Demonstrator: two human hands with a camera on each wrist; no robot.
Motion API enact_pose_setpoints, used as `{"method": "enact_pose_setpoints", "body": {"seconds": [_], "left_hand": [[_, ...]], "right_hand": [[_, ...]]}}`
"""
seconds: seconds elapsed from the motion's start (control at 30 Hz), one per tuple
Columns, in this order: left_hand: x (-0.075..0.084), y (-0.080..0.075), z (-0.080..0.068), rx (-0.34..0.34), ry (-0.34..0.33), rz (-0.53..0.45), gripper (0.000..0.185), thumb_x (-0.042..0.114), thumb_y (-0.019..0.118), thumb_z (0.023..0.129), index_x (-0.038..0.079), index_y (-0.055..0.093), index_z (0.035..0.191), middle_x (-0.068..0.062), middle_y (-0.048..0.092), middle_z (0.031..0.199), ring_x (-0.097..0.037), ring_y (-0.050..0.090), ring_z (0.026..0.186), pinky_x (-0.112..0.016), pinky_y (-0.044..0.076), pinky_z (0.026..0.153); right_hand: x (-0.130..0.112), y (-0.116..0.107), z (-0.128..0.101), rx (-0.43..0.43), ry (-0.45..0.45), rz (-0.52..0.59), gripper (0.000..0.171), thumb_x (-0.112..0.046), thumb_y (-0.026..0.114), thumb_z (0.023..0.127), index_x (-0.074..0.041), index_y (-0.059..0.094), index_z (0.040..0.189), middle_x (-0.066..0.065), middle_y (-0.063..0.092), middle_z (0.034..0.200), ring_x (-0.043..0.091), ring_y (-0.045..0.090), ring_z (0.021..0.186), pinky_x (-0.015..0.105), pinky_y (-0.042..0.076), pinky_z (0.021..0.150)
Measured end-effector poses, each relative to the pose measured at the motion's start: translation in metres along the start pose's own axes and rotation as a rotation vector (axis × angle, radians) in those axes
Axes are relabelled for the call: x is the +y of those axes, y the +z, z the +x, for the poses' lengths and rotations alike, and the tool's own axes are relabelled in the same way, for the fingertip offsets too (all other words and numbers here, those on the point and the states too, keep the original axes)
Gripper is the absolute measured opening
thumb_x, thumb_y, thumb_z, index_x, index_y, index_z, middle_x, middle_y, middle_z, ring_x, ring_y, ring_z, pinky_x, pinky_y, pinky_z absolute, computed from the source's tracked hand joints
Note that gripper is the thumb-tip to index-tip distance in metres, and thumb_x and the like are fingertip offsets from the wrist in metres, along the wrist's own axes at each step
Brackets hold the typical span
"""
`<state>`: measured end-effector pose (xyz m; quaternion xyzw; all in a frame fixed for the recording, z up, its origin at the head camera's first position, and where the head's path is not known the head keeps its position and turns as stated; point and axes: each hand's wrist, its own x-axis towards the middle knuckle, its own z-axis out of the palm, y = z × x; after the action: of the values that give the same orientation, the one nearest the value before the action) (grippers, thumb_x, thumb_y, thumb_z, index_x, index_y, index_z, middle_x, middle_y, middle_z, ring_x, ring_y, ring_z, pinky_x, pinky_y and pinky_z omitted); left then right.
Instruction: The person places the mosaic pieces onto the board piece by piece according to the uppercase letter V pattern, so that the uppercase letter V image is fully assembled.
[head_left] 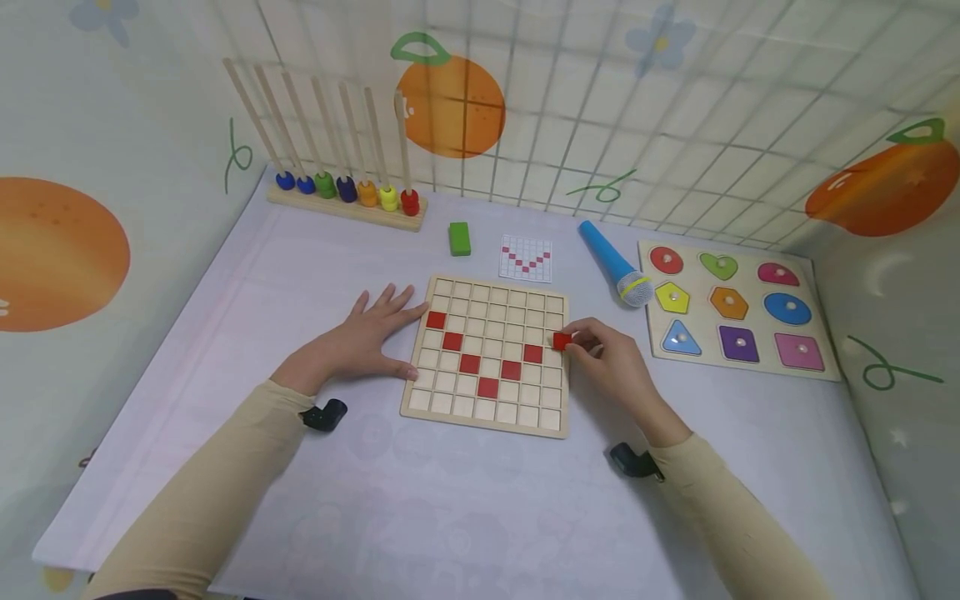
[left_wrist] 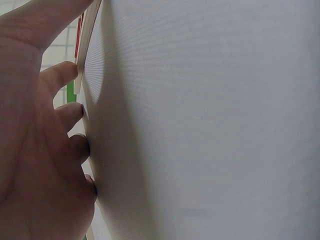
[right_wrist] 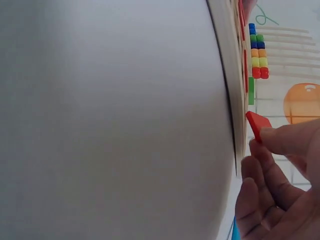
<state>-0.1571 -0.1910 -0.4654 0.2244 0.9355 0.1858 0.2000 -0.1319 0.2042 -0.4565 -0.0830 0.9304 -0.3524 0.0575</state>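
Here the right hand [head_left: 611,358] pinches a red tile [head_left: 561,340] between thumb and fingertips at the right edge of the grid board [head_left: 486,417], the tile tilted over the outermost column. The left hand [head_left: 360,337] lies flat with its fingers spread on the table [head_left: 450,517], thumb and forefinger touching the board's left edge. Six more red tiles [head_left: 469,363] sit in the board's cells, forming a V. Just beyond the board's far edge lies a pattern card [head_left: 526,257], with a green block [head_left: 459,237] to its left and a blue microphone [head_left: 617,265] to its right. A shape puzzle [head_left: 738,310] rests near the table's right edge, and a bead rack [head_left: 347,200] stands at the far left corner.
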Motion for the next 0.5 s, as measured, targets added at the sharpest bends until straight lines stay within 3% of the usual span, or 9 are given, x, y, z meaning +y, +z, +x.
{"method": "enact_pose_setpoints", "body": {"seconds": [0.5], "left_hand": [[0.0003, -0.0010, -0.0013, -0.002, 0.007, -0.001, 0.112, 0.070, 0.075, 0.078, 0.027, 0.019, 0.165, -0.005, -0.001, 0.172, -0.030, -0.012, 0.156, -0.055, -0.012, 0.123]], "right_hand": [[-0.0080, 0.0045, 0.0041, -0.010, 0.001, 0.003, 0.024, -0.017, 0.069, 0.098, -0.014, 0.065, 0.122, 0.006, 0.068, 0.102, 0.023, 0.061, 0.085, 0.033, 0.055, 0.072]]}}
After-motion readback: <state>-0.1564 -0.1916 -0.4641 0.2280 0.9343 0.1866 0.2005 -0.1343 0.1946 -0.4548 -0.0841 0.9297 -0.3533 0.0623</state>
